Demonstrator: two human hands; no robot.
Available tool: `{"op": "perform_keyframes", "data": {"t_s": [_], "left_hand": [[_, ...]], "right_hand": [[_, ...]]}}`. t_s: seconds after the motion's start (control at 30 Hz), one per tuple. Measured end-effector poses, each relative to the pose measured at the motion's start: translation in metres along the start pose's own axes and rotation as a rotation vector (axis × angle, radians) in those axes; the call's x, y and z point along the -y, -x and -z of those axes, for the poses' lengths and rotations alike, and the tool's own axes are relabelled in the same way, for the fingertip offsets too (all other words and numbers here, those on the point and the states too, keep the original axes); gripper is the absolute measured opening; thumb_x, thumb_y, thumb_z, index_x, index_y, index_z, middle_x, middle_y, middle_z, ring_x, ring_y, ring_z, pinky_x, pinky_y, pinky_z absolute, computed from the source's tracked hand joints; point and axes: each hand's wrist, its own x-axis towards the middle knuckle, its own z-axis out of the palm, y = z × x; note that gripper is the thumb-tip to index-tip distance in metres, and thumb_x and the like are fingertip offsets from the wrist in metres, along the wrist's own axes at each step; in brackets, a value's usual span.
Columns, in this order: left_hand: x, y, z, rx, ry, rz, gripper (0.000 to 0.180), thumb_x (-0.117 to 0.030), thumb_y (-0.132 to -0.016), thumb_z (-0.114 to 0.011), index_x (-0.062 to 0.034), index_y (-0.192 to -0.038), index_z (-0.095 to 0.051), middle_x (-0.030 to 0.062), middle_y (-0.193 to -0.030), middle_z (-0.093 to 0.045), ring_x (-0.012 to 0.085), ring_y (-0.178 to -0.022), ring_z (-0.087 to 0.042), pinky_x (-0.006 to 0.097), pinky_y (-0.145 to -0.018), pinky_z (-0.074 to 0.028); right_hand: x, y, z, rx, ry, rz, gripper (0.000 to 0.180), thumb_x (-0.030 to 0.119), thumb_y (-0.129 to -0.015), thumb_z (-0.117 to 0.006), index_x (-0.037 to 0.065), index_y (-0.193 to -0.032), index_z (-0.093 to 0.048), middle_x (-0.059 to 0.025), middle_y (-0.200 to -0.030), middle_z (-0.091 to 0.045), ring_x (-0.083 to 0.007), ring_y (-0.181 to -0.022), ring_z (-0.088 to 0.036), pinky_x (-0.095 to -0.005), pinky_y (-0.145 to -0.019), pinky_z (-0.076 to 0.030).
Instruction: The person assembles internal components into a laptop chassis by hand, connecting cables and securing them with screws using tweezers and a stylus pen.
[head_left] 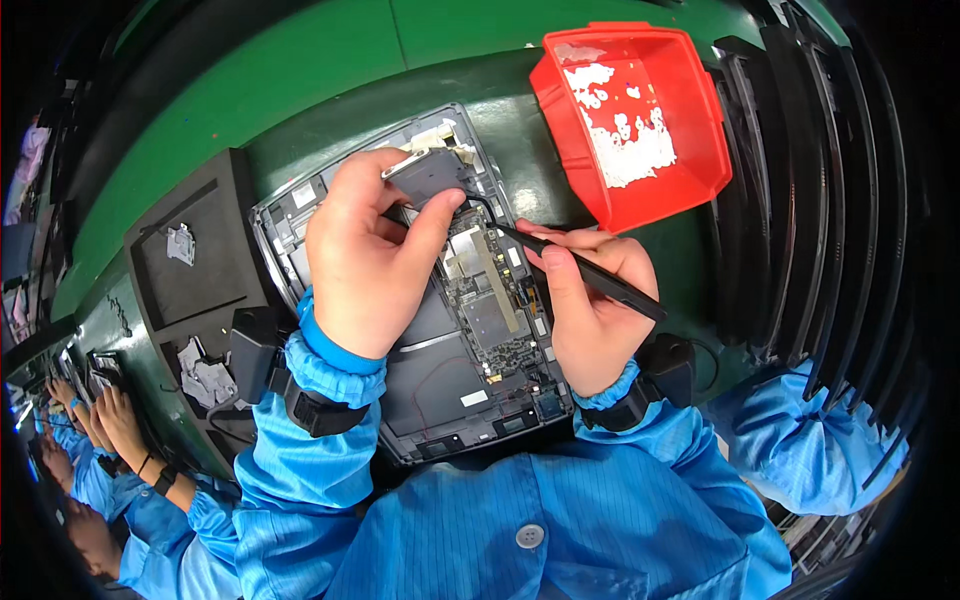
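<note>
An opened laptop chassis point(415, 375) lies tilted in front of me, its long circuit board point(490, 325) exposed. My left hand point(365, 240) pinches a flat dark grey module point(425, 177) between thumb and fingers, raised at a slant over the chassis's upper part. A thin black cable point(482, 203) curves beside the module, near my thumb. Black tweezers point(600, 282) are gripped like a pen in my right hand point(598, 325). Their tips reach the board's upper end, close to that cable; whether they pinch it, I cannot tell. My left fingers partly hide the chassis behind them.
A red bin point(690, 165) holding small white pieces stands at the upper right. Black foam trays point(190, 275) with grey metal-like parts point(205, 378) lie left. Dark panels point(790, 190) stand in a row at right. Other people in blue sleeves work at lower left.
</note>
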Motion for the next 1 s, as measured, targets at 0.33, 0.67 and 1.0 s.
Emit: {"op": "perform_keyframes", "data": {"t_s": [0.33,0.67,1.0], "left_hand": [[0.0004,0.0003,-0.0002,-0.009,-0.024,-0.004,0.029,0.003,-0.075,-0.066,0.0013,-0.098,-0.049,0.0078,-0.079,-0.064,0.0074,-0.068,-0.059,0.018,-0.050,-0.047],[0.0022,0.0010,0.0012,0.003,-0.047,-0.007,0.030,0.003,-0.074,-0.067,0.0018,-0.099,-0.049,0.0091,-0.079,-0.064,0.0075,-0.068,-0.059,0.018,-0.050,-0.047],[0.0038,0.0016,0.0016,-0.015,-0.090,-0.055,0.039,0.007,-0.076,-0.062,-0.0004,-0.108,-0.043,0.0104,-0.084,-0.062,0.0096,-0.072,-0.058,0.019,-0.055,-0.046]], "right_hand": [[-0.0002,0.0008,-0.0019,-0.024,-0.024,-0.031,0.013,-0.009,-0.080,-0.057,-0.004,-0.080,-0.045,-0.0178,-0.091,-0.059,-0.0236,-0.091,-0.062,-0.0287,-0.075,-0.049],[-0.0037,0.0019,-0.0031,-0.068,-0.066,-0.039,0.013,-0.009,-0.079,-0.059,-0.004,-0.079,-0.047,-0.0177,-0.090,-0.060,-0.0214,-0.089,-0.061,-0.0283,-0.074,-0.049],[-0.0045,-0.0013,-0.0025,0.028,0.210,0.206,0.016,-0.007,-0.074,-0.065,-0.002,-0.075,-0.049,-0.0166,-0.082,-0.061,-0.0258,-0.084,-0.065,-0.0304,-0.070,-0.051]]}}
